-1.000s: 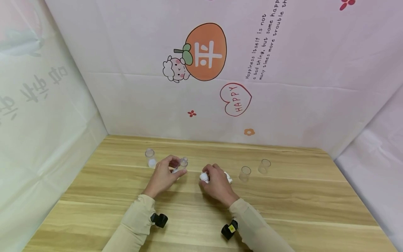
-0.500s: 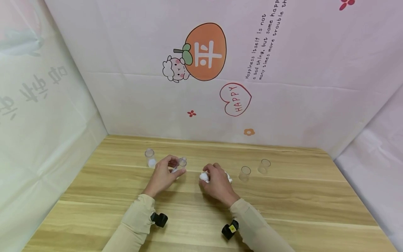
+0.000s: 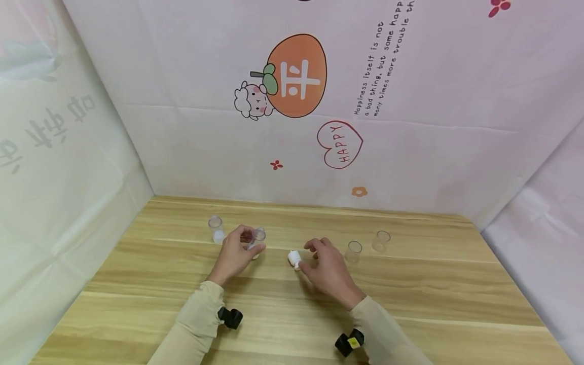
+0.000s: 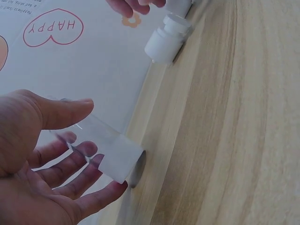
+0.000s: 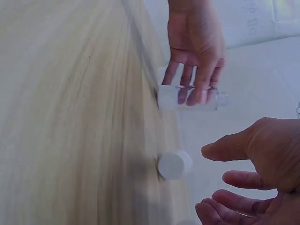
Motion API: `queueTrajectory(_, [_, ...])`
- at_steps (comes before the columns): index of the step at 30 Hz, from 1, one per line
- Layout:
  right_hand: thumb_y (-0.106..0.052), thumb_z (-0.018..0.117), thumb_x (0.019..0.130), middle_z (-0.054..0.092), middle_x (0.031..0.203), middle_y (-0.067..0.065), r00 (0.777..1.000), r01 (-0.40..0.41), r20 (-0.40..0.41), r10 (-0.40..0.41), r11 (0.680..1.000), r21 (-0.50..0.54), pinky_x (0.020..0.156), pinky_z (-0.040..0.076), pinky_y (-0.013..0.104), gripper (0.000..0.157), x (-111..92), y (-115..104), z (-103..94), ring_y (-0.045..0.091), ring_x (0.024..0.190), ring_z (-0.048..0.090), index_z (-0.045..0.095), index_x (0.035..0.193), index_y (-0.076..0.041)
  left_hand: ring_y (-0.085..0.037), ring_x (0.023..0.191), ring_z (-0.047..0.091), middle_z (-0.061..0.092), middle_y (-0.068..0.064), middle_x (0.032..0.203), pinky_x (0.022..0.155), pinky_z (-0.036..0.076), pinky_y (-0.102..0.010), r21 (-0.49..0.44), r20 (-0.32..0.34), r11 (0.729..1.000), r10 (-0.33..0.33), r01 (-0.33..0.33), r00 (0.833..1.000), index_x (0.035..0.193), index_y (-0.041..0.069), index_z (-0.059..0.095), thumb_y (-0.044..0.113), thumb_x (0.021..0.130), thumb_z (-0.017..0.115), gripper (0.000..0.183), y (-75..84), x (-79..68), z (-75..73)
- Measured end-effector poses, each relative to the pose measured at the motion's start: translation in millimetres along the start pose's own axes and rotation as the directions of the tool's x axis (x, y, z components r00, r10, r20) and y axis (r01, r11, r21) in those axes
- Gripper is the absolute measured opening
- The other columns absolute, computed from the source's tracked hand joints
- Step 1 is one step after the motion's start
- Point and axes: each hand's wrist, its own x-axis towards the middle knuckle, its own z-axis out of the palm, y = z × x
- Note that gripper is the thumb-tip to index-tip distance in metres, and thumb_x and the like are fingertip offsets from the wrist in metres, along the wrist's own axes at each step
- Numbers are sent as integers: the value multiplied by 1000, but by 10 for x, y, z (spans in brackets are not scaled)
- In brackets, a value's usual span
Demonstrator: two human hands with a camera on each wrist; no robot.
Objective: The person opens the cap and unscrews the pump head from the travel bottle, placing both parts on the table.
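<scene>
My left hand (image 3: 234, 253) holds a small clear bottle (image 4: 101, 133) with a whitish lower part, its thumb on one side and fingers on the other. In the right wrist view a narrow neck shows at the end of this bottle (image 5: 213, 99), away from the table. A small white stepped piece, like a pump top or cap (image 3: 294, 258), lies on the table between the hands. My right hand (image 3: 330, 268) is just right of it, fingers spread and loosely bent, with nothing seen in them. A second white object (image 4: 180, 6) is partly visible beyond the first in the left wrist view.
Another clear container with a white base (image 3: 216, 230) stands left of my left hand. Two clear cup-like covers (image 3: 353, 252) stand to the right on the wooden table (image 3: 283, 324). A printed cloth (image 3: 205, 152) rises behind the table.
My right hand has let go of the white piece and moved right, leaving it on the table. My left hand has shifted slightly left with the bottle, whose tilt has changed a little.
</scene>
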Motion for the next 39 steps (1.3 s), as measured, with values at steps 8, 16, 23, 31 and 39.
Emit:
queueTrajectory(8, [-10, 83, 84, 63, 104, 13, 1000, -8, -29, 9, 1000, 20, 77, 55, 40, 34, -95, 86, -134, 29, 92, 65, 67, 114, -2, -31, 108, 62, 65, -16, 112, 90, 55, -44, 5, -14, 1000, -6, 6, 1000, 121, -4, 60, 11, 88, 80, 41, -16, 16, 16])
queueTrajectory(16, [-9, 83, 84, 63, 102, 12, 999, -15, -44, 15, 1000, 9, 74, 55, 38, 34, -159, 166, -210, 28, 86, 65, 67, 113, -1, -31, 106, 62, 65, -17, 110, 88, 55, -43, -7, -41, 1000, -7, 7, 999, 119, -4, 60, 9, 87, 80, 40, -43, 44, 44])
queueTrajectory(23, [-8, 84, 83, 63, 102, 13, 999, -18, -49, 18, 1000, -2, 73, 56, 38, 36, -190, 215, -264, 29, 86, 65, 67, 113, 0, -31, 108, 61, 65, -17, 112, 89, 55, -42, -22, -44, 999, -28, 27, 999, 120, -2, 60, 9, 87, 81, 41, -51, 74, 56])
queueTrajectory(31, [-8, 85, 82, 63, 102, 13, 999, -10, -52, 10, 1000, -5, 73, 56, 39, 39, -219, 235, -328, 30, 86, 66, 67, 115, -1, -35, 111, 62, 64, -21, 115, 92, 55, -43, -46, -59, 999, -21, 18, 998, 121, -5, 58, 5, 86, 81, 43, -69, 96, 66])
queueTrajectory(39, [-9, 86, 82, 63, 102, 14, 998, -11, -65, 9, 1000, -23, 73, 57, 41, 39, -258, 256, -385, 31, 87, 66, 66, 115, -1, -36, 111, 62, 64, -23, 116, 93, 54, -43, -71, -72, 997, -23, 18, 997, 120, -7, 57, 1, 84, 81, 43, -62, 88, 67])
